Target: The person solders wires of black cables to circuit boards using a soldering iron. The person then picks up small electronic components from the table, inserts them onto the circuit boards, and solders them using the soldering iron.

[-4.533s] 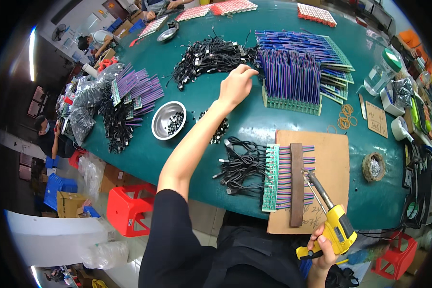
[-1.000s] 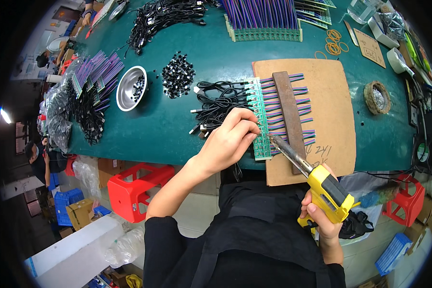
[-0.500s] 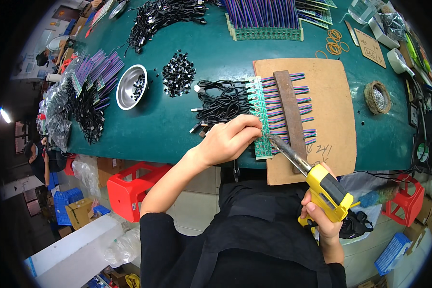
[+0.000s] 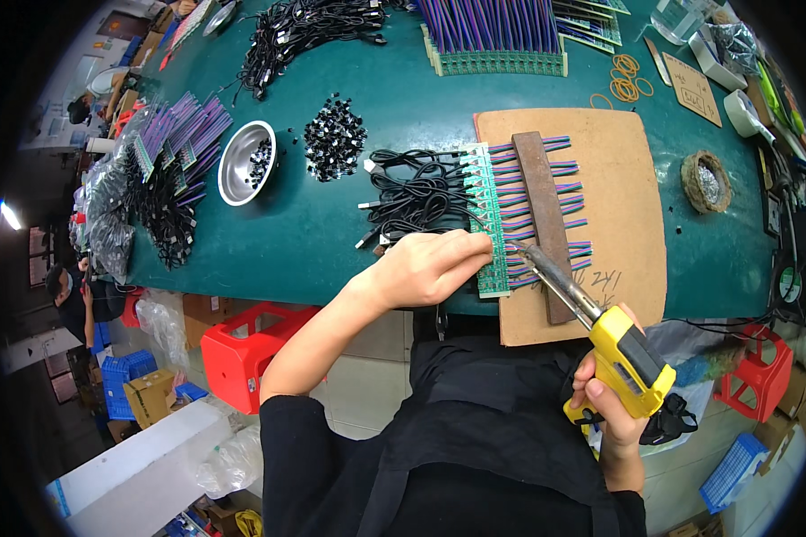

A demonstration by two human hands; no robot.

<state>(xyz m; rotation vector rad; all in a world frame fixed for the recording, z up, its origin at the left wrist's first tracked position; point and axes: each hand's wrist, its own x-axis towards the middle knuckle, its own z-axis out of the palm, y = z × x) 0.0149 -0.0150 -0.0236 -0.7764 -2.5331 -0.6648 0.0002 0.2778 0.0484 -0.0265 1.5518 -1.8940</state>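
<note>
My right hand (image 4: 611,407) is wrapped round the yellow grip of a soldering gun (image 4: 631,362). Its metal tip points up and left, just right of a strip of green circuit boards (image 4: 486,201). At the strip's lower part, my left hand (image 4: 430,267) is closed in a pinch; its fingers cover whatever they hold. Black USB cables (image 4: 412,201) run off the strip's left side, and thin purple, blue and black wires (image 4: 566,187) off its right. A rusty metal bar (image 4: 543,215) lies across those wires on a brown board (image 4: 622,197).
Left of the cables are a heap of small black parts (image 4: 334,139) and a metal bowl (image 4: 233,170) holding more. A round tin with silvery stuff (image 4: 706,182) stands at right. Rubber bands (image 4: 625,79) and wired boards (image 4: 501,63) lie at the back. Red stools (image 4: 239,358) stand below the table.
The soldering gun has shifted right, its tip drawing away from my left fingertips. My left hand has moved slightly down and stays pinched at the strip.
</note>
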